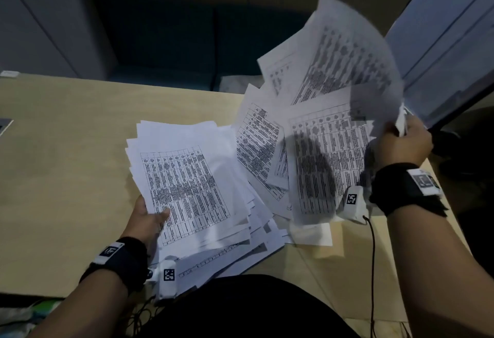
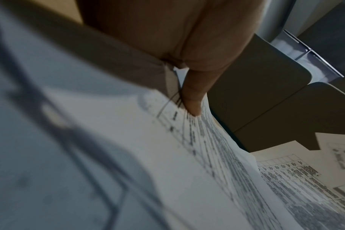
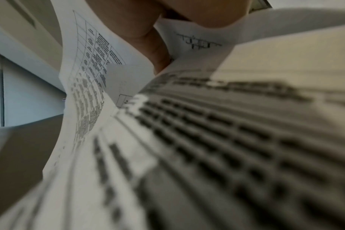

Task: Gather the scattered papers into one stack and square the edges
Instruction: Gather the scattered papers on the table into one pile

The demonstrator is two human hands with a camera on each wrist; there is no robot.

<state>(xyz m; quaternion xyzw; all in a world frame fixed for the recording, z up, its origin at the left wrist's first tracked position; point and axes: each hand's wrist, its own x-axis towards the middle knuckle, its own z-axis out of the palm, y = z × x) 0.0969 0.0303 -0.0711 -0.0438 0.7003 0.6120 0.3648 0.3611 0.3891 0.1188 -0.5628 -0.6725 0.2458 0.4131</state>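
A loose stack of printed sheets (image 1: 192, 177) with tables lies on the tan table (image 1: 61, 150), edges fanned and uneven. My left hand (image 1: 149, 217) grips its near left edge, thumb on top of the top sheet (image 2: 187, 155); the thumb (image 2: 193, 99) presses the paper. My right hand (image 1: 403, 142) holds several sheets (image 1: 334, 113) raised off the table at the right, pinched by their right edge and fanned out, blurred. In the right wrist view these sheets (image 3: 207, 140) fill the frame under my fingers (image 3: 158, 51). More sheets (image 1: 256, 150) lie between the two bundles.
A dark monitor (image 1: 449, 43) stands at the far right, just behind my right hand. Dark blue seats (image 1: 187, 38) sit beyond the table's far edge. A cable (image 1: 373, 257) hangs from my right wrist. The table's left half is bare wood.
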